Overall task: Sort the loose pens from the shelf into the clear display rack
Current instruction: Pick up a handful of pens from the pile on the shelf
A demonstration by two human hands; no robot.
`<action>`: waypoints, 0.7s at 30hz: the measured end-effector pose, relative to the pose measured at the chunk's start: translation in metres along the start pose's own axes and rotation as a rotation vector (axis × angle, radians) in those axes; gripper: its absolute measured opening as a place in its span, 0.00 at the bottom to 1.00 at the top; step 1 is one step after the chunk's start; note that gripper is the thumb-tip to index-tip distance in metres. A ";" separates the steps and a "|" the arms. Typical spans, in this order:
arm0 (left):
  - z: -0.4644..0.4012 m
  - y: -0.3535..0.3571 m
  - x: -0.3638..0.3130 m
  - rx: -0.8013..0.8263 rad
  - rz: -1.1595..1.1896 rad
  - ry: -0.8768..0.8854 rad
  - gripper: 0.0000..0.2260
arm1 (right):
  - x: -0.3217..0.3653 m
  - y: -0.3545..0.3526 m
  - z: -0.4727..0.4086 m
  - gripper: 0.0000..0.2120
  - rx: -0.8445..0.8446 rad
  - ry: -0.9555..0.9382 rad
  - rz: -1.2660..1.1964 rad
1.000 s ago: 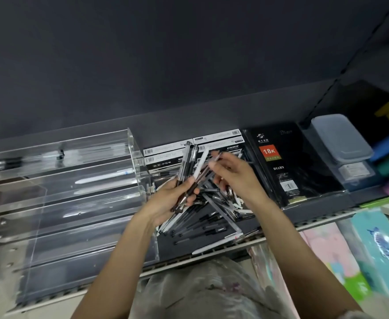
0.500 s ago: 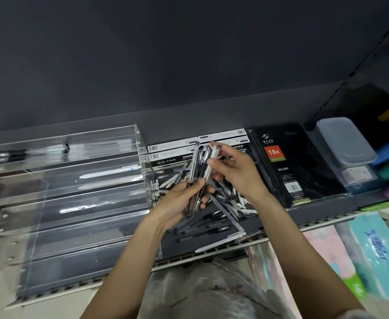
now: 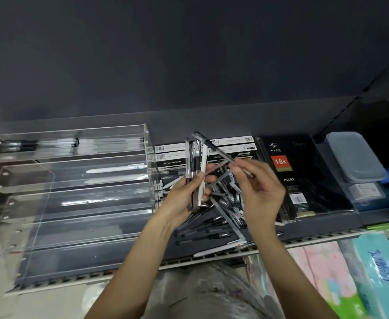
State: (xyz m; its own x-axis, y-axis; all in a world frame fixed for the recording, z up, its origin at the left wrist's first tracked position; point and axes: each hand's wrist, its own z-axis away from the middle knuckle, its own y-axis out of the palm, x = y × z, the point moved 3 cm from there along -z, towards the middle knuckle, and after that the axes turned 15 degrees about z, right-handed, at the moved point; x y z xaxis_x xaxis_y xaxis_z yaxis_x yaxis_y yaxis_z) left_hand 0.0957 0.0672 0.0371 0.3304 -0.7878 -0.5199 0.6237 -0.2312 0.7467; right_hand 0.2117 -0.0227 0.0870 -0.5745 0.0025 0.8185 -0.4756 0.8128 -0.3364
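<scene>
The left hand (image 3: pixel 184 194) grips an upright bundle of pens (image 3: pixel 194 171); the right hand (image 3: pixel 257 187) pinches 1 pen (image 3: pixel 214 147). Adding it could loosen the bundle, spilling pens onto the shelf pile (image 3: pixel 218 217). The rack (image 3: pixel 73 192) sits at 9 o'clock.

Black-and-clear pens (image 3: pixel 214 226), a white pen (image 3: pixel 117 168) in the clear rack (image 3: pixel 73 203), black diary (image 3: pixel 290 176) with orange label.

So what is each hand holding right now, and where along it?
The left hand grips a bundle of pens around their lower halves. The right hand pinches a single dark pen near its lower end.
</scene>
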 end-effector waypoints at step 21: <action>-0.008 -0.009 0.006 -0.075 -0.125 0.062 0.06 | -0.010 0.011 0.010 0.13 0.279 -0.654 0.385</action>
State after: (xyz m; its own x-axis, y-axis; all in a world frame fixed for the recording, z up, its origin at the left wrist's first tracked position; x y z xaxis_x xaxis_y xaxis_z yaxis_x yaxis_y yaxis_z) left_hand 0.0976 0.0690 0.0241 0.2879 -0.7184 -0.6333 0.7135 -0.2801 0.6422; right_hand 0.2061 -0.0197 0.0703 -0.9643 -0.1589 0.2118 -0.2637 0.6488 -0.7138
